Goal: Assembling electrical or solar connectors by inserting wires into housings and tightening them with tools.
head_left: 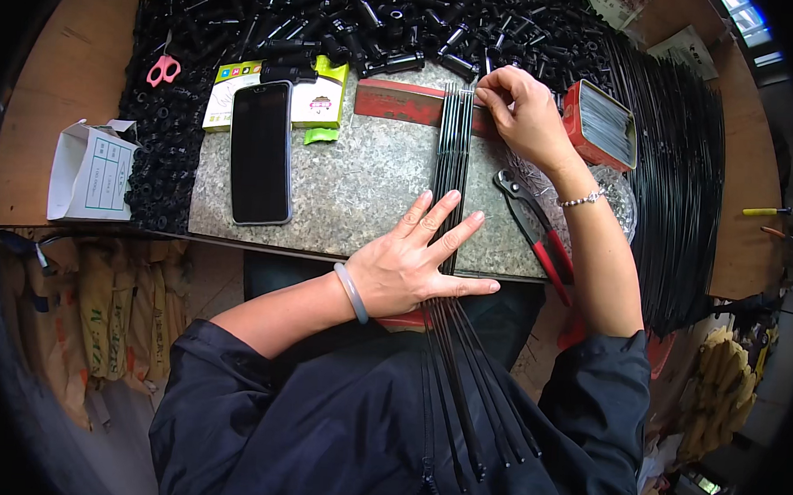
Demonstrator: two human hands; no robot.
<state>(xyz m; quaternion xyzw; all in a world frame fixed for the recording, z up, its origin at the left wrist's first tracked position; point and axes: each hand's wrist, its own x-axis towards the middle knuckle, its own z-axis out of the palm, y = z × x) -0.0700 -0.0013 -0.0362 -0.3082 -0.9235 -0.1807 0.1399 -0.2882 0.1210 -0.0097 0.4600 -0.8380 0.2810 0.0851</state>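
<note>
A row of thin black rods lies side by side across the speckled grey board, their free ends fanning out over my lap. Spread flat over the rods near the board's front edge, my left hand presses on them with its fingers apart. The far rod ends rest against a long red bar. My right hand is at those far ends, thumb and forefinger pinched together beside the rightmost rod. Whatever sits between these fingertips is too small to make out.
Right of the board's middle lie red-handled pliers and an open red tin of thin pale pieces. A phone leans on a green-white box. Black tubular parts heap behind; more black rods line the right side.
</note>
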